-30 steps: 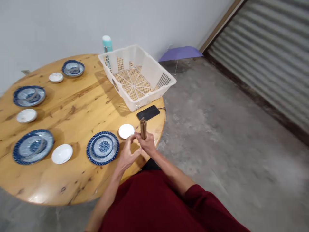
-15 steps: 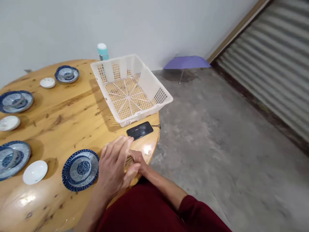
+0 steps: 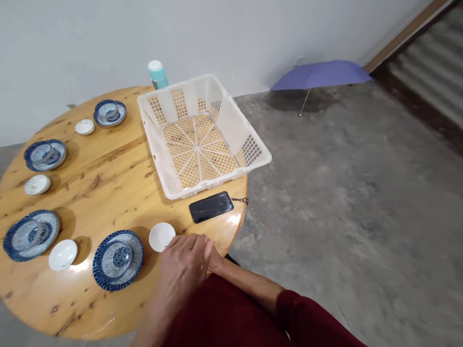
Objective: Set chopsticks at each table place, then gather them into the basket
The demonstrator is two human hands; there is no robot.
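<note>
My left hand [image 3: 183, 272] lies at the near edge of the round wooden table [image 3: 108, 193], fingers together and curled over my right hand [image 3: 216, 263]. Only the wrist side of the right hand shows; its fingers are hidden under the left. No sticks show between them. Just left of the hands sits a small white dish [image 3: 161, 236], and beyond it a blue-patterned plate [image 3: 117, 260] with a clear cup on it. A black phone [image 3: 211, 206] lies a little beyond the hands.
An empty white lattice basket [image 3: 249, 149] stands at the table's far right edge, a teal bottle [image 3: 157, 74] behind it. Several more blue plates with cups and white dishes ring the left side. A purple umbrella [image 3: 320, 74] lies open on the concrete floor.
The bundle of brown sticks, held upright in my right hand a second ago, has dropped out of sight. My left hand has closed over the right at the table edge. The view has swung left.
</note>
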